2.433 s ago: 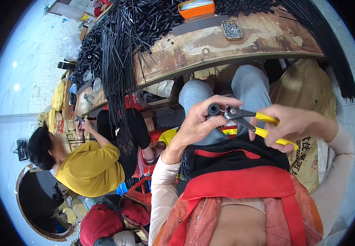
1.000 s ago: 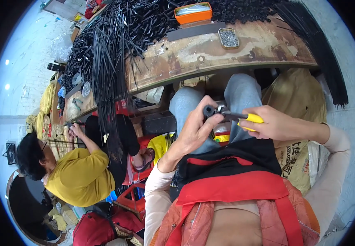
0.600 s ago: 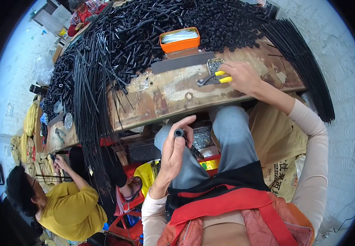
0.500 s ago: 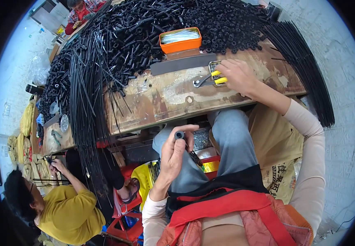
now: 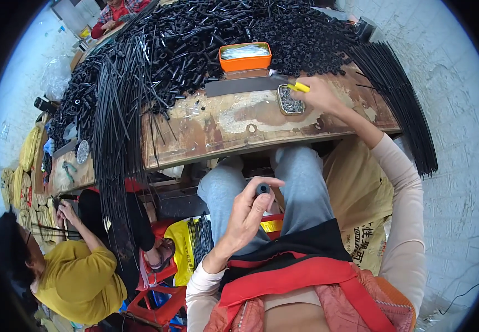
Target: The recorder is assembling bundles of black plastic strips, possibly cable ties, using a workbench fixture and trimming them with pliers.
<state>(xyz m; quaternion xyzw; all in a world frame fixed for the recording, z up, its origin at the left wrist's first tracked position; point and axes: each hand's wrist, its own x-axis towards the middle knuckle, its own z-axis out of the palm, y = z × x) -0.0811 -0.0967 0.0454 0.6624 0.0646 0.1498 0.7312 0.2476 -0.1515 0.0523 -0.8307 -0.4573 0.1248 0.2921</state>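
Observation:
Above my lap, my left hand (image 5: pixel 245 213) is closed round a black tube (image 5: pixel 263 188), its hollow end turned up toward me; the rest of the tube is hidden by the fingers. Over the bench, my right hand (image 5: pixel 321 95) grips a pair of pliers with yellow handles (image 5: pixel 301 87). The pliers' head is smeared by motion and points left. Just below them on the bench sits a small clear tray (image 5: pixel 291 110) of tiny metal pieces. Farther back, an orange box (image 5: pixel 245 65) holds a bundle of thin white strips.
A big heap of black tubes and rings (image 5: pixel 206 33) covers the back of the wooden bench (image 5: pixel 217 133). Long black rods (image 5: pixel 120 110) hang over its left edge, more rods (image 5: pixel 400 99) over its right. A dark flat bar (image 5: pixel 239 87) lies mid-bench. A co-worker in yellow (image 5: pixel 79 276) sits at left.
My right hand has lifted the pliers off the small tray and swung their head up and away, uncovering the metal pieces. My left hand, still holding the tube, has shifted slightly right.

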